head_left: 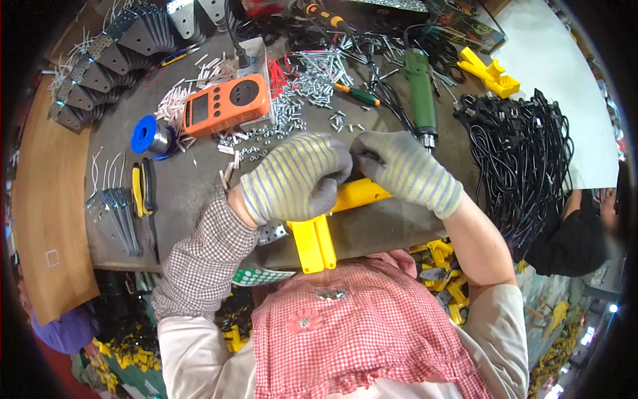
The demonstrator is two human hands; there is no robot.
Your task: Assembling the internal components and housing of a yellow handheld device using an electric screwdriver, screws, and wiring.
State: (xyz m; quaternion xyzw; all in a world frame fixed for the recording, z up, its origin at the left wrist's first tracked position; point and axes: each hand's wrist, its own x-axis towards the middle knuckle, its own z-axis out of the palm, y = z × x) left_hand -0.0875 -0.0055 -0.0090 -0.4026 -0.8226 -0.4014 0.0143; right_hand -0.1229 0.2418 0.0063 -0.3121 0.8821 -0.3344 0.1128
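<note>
Both my hands are in striped knit gloves and meet above a T-shaped yellow plastic housing (314, 246) at the table's front edge. My left hand (296, 176) is closed, its fingers curled and its lower side against the housing. My right hand (407, 171) is closed in a pinch just above the housing's right arm. Whatever lies between the fingertips is hidden. Beneath my left wrist a small perforated metal plate (271, 233) shows in part. Beyond the hands lie loose screws and nuts (292, 120).
An orange meter (226, 104), a blue solder spool (153, 137) and yellow-black pliers (143, 189) lie left. A green electric screwdriver (420, 93), bundled black cords (518, 153) and another yellow housing (488, 73) are right. Metal plates with wires (109, 60) line the far left. Another person (578, 233) sits right.
</note>
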